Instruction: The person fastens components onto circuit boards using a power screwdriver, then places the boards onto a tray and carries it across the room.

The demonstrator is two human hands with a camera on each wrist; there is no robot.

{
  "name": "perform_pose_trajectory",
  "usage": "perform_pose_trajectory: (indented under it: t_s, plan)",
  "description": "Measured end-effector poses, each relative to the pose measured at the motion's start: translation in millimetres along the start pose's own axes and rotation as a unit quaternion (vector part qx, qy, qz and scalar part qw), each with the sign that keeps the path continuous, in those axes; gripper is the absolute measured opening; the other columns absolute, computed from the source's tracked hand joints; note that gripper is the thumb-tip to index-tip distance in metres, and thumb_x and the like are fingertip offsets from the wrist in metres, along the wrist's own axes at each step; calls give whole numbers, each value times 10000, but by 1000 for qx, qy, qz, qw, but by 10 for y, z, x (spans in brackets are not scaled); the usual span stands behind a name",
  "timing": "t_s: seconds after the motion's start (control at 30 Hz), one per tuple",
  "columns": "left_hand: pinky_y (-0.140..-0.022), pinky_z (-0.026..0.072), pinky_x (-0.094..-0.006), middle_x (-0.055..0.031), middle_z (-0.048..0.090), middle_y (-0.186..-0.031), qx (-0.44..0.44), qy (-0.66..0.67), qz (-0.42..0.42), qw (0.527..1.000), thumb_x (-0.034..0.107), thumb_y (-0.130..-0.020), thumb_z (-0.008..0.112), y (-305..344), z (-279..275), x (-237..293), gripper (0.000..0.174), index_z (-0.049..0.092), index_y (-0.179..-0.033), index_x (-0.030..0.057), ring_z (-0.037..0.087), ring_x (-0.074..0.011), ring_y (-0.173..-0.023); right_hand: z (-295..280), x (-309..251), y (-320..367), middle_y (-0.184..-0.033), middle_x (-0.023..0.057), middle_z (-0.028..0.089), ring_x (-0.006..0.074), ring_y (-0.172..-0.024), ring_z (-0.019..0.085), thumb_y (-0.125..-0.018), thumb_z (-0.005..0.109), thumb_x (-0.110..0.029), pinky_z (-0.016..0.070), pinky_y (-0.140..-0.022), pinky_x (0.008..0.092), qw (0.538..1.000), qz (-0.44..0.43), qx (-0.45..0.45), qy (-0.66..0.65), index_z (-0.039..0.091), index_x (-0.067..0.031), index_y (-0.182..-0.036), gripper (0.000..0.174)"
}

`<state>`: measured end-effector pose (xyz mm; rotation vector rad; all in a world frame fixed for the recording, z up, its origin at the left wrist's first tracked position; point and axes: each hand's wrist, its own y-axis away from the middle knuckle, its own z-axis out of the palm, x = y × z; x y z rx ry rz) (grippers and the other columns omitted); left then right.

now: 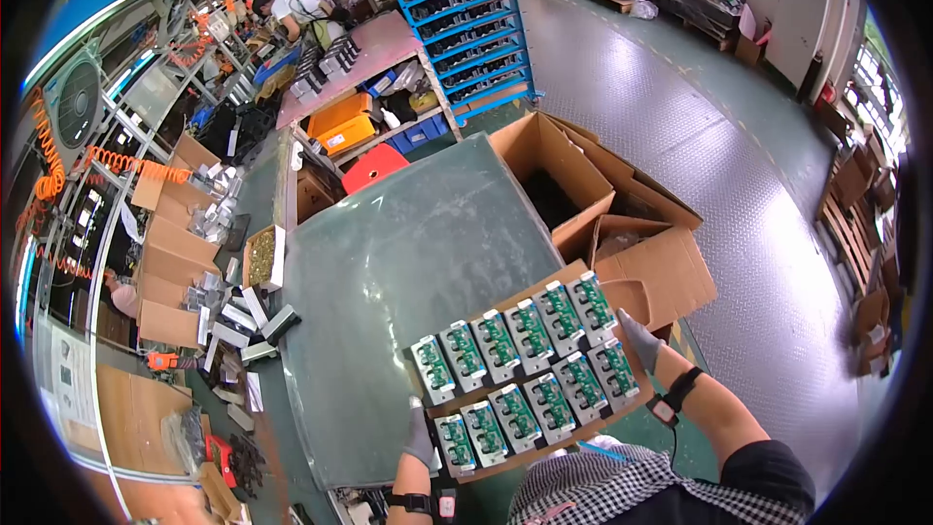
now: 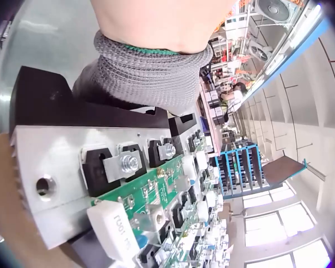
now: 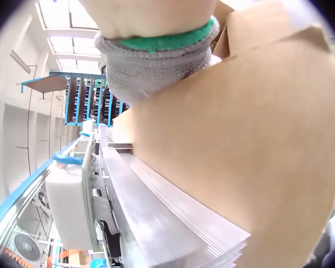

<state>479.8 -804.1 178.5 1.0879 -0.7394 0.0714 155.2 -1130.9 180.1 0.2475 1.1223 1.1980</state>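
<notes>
A brown cardboard sheet point(image 3: 245, 134) carries two rows of modules, each a green circuit board point(image 1: 530, 332) mounted on a silvery finned heatsink point(image 3: 156, 212). My gloved left hand point(image 1: 419, 437) grips the sheet's left edge, thumb showing at the top, beside the end modules. At the opposite edge, my gloved right hand point(image 1: 643, 345) holds the sheet. Its fingers are mostly hidden behind the cardboard in the right wrist view. The left wrist view shows a heatsink point(image 2: 50, 156) with bolted black components and a white block resistor point(image 2: 113, 229) close below the left glove.
A green-topped table point(image 1: 389, 272) lies in front, under the sheet's far side. Opened cardboard boxes point(image 1: 554, 170) stand at its right. A blue rack point(image 1: 466, 29), a red stool point(image 1: 374, 168) and another person point(image 1: 296, 8) are farther back. Metal parts point(image 1: 233, 326) clutter the left bench.
</notes>
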Motion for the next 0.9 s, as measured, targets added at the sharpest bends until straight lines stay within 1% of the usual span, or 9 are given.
perform_pose_trajectory:
  t_s: [0.2,0.27,0.3,0.4,0.6,0.8,0.83,0.87,0.9]
  plan:
    - [-731,549,-339,-61,670,-1027,-20,-46,-73,996,675,-893,352,515,866,103,690,573,-1203,100,664,-199,-842,-664,288,609,-1234,121,591,238,-1048,602,-962,376,-488,485,-894,360,993,-12,9,-118,517,-58,-1273,549]
    - [-786,526,-334,-58,649,-1080,-72,-46,-65,994,671,-896,354,325,948,-48,679,559,-1218,109,641,-190,-913,-946,414,779,-1219,141,597,258,-1024,609,-948,414,-467,498,-871,386,983,-16,13,-180,534,-57,-1246,521]
    - [-926,453,-331,-87,600,-1213,-96,-80,-17,992,582,-957,292,-12,796,-273,670,514,-1269,32,574,-208,-1089,-801,324,937,-1189,160,610,278,-992,617,-945,414,-451,508,-851,412,979,-29,55,-195,562,-57,-1213,499]
    - [-913,464,-336,-94,599,-1215,-82,-125,-22,988,606,-942,317,-200,1002,-246,687,501,-1287,41,579,-213,-1086,-681,266,1211,-1158,167,624,294,-972,621,-946,403,-443,512,-836,432,966,-30,60,-252,588,-54,-1176,488]
    - [-931,480,-420,-148,579,-1243,-177,-18,-138,974,641,-927,278,-502,1517,-233,717,456,-1329,75,590,-309,-1082,-1125,689,1347,-1154,145,630,289,-972,621,-960,383,-393,492,-879,430,932,-91,87,-339,590,-44,-1159,452]
    - [-988,425,-522,-158,491,-1347,-187,-24,-114,975,585,-934,256,-506,1986,-272,656,427,-1360,117,521,-383,-1163,-1375,711,1535,-1193,109,619,240,-983,621,-992,367,-338,486,-895,375,919,-118,82,-368,563,-58,-1200,401]
    - [-1003,408,-532,-155,474,-1366,-216,-33,-94,971,588,-932,256,-694,1992,-331,659,416,-1373,126,500,-389,-1187,-1603,848,1484,-1213,108,609,225,-1006,613,-1000,352,-337,465,-929,354,922,-113,99,-357,545,-62,-1223,403]
    - [-1018,392,-542,-152,458,-1385,-247,-39,-75,965,591,-930,256,-879,1930,-350,662,405,-1386,135,479,-394,-1211,-1321,552,1721,-1242,110,593,210,-1054,597,-1004,346,-333,439,-963,335,921,-127,126,-346,521,-66,-1254,405]
    - [-1003,399,-561,-134,421,-1419,-292,-92,-32,951,647,-913,279,-544,2359,-267,714,360,-1418,148,444,-378,-1257,-1566,716,1653,-1297,121,557,217,-1133,564,-1004,348,-353,416,-994,346,929,-153,130,-310,495,-68,-1291,430]
